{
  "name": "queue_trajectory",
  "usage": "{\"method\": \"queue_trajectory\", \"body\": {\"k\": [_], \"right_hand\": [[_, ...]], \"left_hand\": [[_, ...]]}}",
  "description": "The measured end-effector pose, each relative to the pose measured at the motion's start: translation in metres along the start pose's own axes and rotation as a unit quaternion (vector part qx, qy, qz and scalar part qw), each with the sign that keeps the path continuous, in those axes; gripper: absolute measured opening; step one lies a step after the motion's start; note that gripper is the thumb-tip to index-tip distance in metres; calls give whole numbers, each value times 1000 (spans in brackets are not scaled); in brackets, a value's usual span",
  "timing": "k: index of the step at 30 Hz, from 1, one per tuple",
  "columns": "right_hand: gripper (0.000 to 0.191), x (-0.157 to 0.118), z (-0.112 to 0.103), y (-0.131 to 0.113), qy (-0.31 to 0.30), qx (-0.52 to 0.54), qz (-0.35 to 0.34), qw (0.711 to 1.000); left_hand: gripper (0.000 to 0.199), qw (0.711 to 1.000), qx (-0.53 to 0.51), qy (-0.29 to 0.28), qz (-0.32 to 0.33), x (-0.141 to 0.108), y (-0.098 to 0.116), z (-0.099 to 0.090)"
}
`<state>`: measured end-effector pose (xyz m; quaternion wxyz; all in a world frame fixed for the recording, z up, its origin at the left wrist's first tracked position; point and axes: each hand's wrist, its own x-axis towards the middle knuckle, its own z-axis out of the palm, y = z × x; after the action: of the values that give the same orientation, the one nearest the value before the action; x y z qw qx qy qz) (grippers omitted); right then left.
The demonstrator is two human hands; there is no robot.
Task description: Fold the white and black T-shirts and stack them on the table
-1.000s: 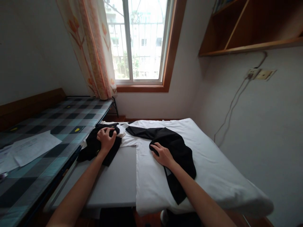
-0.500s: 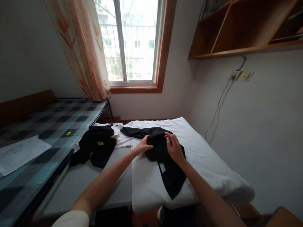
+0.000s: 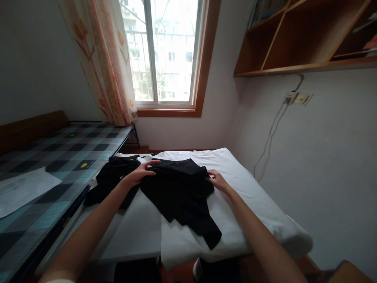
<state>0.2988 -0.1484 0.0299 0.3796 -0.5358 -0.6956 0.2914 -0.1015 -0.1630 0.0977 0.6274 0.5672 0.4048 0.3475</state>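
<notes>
A black garment (image 3: 179, 188) is spread across the white-covered surface, with a narrow part pointing down toward me. Its exact kind does not show. At its upper left edge, my left hand (image 3: 143, 173) grips the cloth between thumb and fingers. My right hand (image 3: 217, 181) pinches the upper right edge, where the cloth is bunched. Left of it lies a second black garment (image 3: 110, 182), crumpled and partly behind my left forearm. Some white cloth shows behind my left hand.
The white bedding (image 3: 247, 204) reaches the right wall. A checked mattress (image 3: 97, 147) stands higher at left, with a paper sheet (image 3: 29, 186) on it. Wooden shelves (image 3: 294, 59) overhang at upper right, above a socket (image 3: 297, 98) with a dangling cable. A curtained window (image 3: 171, 59) is ahead.
My hands have moved apart, the left one farther leftward. The black garment has gone from bunched to spread wide between them, and its white label is out of sight.
</notes>
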Motion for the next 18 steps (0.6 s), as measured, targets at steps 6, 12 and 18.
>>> {"method": "queue_trajectory", "body": {"k": [6, 12, 18], "right_hand": [[38, 15, -3, -49, 89, 129, -1, 988], [31, 26, -11, -96, 136, 107, -66, 983], [32, 39, -44, -117, 297, 199, -74, 931]], "left_hand": [[72, 988, 150, 24, -2, -26, 0, -37], [42, 940, 316, 116, 58, -15, -9, -39], [34, 927, 345, 121, 77, -7, -13, -41]]}}
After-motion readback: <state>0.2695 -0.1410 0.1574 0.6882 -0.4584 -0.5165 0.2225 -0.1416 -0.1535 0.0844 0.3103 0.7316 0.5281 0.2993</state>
